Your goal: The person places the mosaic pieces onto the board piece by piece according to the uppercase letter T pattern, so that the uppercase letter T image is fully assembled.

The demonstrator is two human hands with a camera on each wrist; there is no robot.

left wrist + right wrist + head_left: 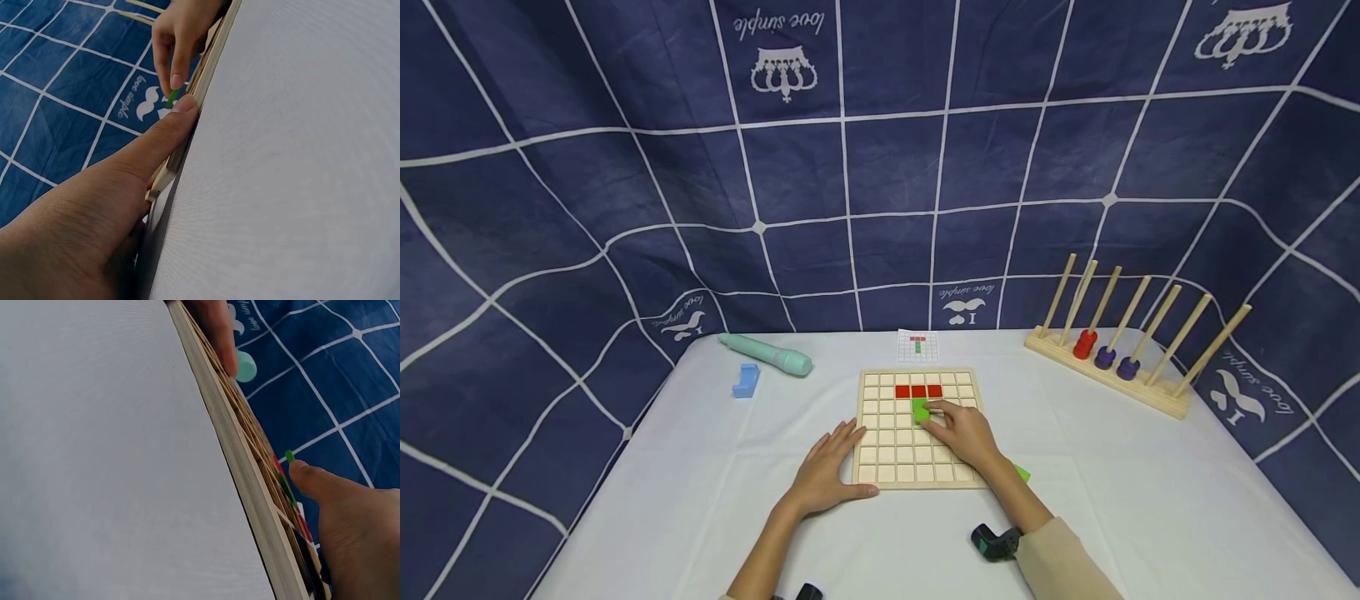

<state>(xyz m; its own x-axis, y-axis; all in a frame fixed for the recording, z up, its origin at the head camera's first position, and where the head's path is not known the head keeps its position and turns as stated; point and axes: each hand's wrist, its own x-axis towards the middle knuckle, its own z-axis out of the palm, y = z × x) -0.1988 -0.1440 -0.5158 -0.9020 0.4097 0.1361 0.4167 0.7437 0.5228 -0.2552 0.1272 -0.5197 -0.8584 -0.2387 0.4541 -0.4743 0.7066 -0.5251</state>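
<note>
A square wooden grid board (887,456) lies on the white table. Three red tiles (918,392) form a row in its upper part, with a green tile (919,403) under the middle one. My right hand (964,431) pinches another green tile (289,456) between thumb and fingertips, close over the cells just below. At the board's left side rests my left hand (826,473), fingers extended along the edge and thumb at the near left corner. In the left wrist view the thumb (159,139) lies against the board's edge.
A small card (917,346) with a red and green T pattern lies behind the board. More green (1022,472) shows beside the right forearm. A mint microphone (767,354) and a blue block (746,381) are at back left, a pegged wooden stand (1105,375) with red and purple beads at right.
</note>
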